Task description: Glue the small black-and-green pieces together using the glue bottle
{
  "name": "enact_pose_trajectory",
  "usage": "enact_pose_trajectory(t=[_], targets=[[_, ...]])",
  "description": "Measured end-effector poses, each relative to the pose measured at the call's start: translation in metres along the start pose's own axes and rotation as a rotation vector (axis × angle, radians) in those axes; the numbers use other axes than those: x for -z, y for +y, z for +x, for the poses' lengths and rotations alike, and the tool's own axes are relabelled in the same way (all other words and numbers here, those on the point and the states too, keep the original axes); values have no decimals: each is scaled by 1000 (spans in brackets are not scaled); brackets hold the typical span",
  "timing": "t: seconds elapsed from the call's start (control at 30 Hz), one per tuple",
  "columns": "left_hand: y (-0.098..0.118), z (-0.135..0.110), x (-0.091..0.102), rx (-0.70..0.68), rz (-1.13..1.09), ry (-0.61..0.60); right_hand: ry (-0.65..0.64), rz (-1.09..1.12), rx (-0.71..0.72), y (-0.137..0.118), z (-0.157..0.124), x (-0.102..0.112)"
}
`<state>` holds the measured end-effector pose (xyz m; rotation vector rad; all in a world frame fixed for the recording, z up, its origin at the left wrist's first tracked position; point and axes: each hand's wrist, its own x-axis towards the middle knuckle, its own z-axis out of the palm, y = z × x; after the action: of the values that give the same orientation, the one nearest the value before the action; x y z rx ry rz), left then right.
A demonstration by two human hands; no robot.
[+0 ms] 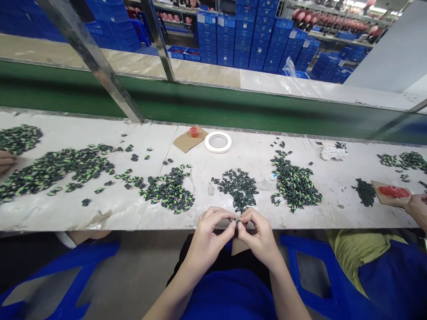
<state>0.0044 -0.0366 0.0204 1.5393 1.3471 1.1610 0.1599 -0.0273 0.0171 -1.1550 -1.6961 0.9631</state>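
Note:
At the table's front edge, my left hand (215, 231) and my right hand (258, 233) meet, each pinching the same small dark part with a green spot (236, 220). Its exact kind is too small to make out, and my fingertips cover most of it. Just beyond my hands lies a pile of small plain dark pieces (238, 186). To the left is a heap of black-and-green parts (170, 189), and to the right a larger heap of similar parts (296, 182). A piece of brown cardboard (239, 245) shows below my hands.
A white tape roll (217, 142) lies behind the piles, beside cardboard (187, 141) bearing a red cap-like container (193, 131). Another person's hand (418, 208) holds cardboard with red material at right; another hand (6, 162) shows at far left. A metal post (110, 80) rises at back left.

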Motion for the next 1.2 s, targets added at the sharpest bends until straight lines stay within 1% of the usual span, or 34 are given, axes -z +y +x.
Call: enact_pose_trajectory(t=[0.23, 0.33, 0.43, 0.53, 0.6, 0.63, 0.67, 0.73, 0.77, 0.8, 0.83, 0.87, 0.93, 0.97, 1.0, 1.07, 1.13, 1.2], targets=[[3, -3, -4, 50, -23, 68, 19, -43, 56, -1, -3, -3], [2, -3, -10, 38, -75, 43, 16, -110, 95, -3, -4, 3], [2, -4, -22, 17, -125, 8, 38, -223, 180, -8, -7, 17], [3, -4, -34, -3, -136, -43, 60, -344, 240, -13, -7, 41], [3, -1, -35, -37, -83, -54, 124, -434, 239, -12, -4, 66], [2, 1, -33, -69, -34, -32, 196, -498, 219, -9, -1, 81], [-1, 3, -29, -110, 26, 12, 315, -573, 179, -4, 3, 97], [-9, 8, -17, -208, 158, 154, 497, -733, 60, 10, 14, 131], [-15, 11, -10, -251, 226, 224, 522, -797, 27, 18, 20, 147], [-22, 13, -3, -291, 288, 289, 520, -867, -11, 27, 27, 162], [-29, 15, 3, -324, 356, 330, 491, -941, -47, 35, 35, 175], [-36, 16, 8, -355, 415, 384, 467, -999, -70, 42, 45, 185], [-48, 18, 14, -429, 490, 462, 455, -1025, -76, 55, 71, 198], [-52, 19, 15, -466, 511, 483, 430, -1006, -72, 60, 87, 200], [-54, 20, 15, -497, 524, 497, 367, -979, -66, 65, 105, 200], [-56, 21, 13, -531, 538, 504, 165, -982, -34, 75, 145, 195], [-56, 23, 11, -527, 543, 507, 73, -986, -13, 86, 184, 189], [-55, 24, 9, -506, 541, 518, 1, -998, -20, 98, 216, 184]])
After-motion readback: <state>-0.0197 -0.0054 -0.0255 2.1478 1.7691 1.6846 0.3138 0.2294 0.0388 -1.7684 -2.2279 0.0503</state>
